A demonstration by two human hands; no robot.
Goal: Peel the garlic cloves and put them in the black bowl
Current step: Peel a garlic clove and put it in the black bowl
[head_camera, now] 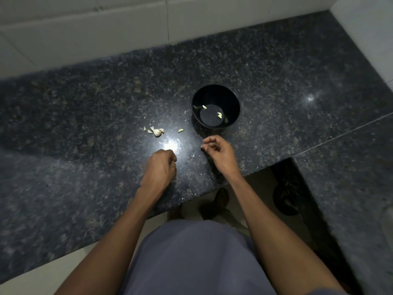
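Between cloves: our left hand curls, contents hidden; right hand loosely curled, empty; next, unpeeled garlic cloves, then black bowl.

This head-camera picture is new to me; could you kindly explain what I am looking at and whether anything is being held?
There is no machine: a person wears a camera on the head, looking down at two bare hands over a dark granite counter. The black bowl holds two peeled garlic cloves. Left of it lie a small cluster of unpeeled cloves and one loose clove, with scraps of skin nearer the hands. The left hand is curled like a fist; whether it hides a clove I cannot tell. The right hand hangs with loosely curled fingers, seemingly holding nothing.
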